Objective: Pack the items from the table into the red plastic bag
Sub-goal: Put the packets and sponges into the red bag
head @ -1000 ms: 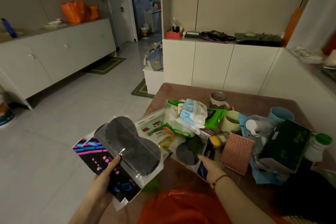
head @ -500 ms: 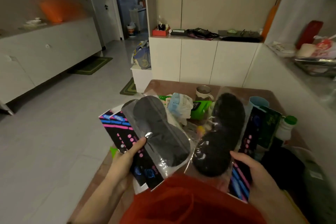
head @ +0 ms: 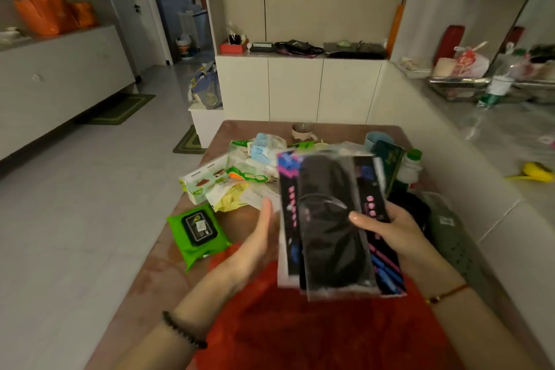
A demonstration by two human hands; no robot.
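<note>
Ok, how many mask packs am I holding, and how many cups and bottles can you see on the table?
Mask packs: 2, front pack and back pack, in the right hand
Cups: 2, mug and blue cup
Bottles: 1, green-capped bottle
Total: 5

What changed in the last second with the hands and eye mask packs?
The right hand lifted the second pack off the table and now holds both eye mask packs stacked over the red bag. The left hand let go of its pack and is open beside them. The rest stayed.
</note>
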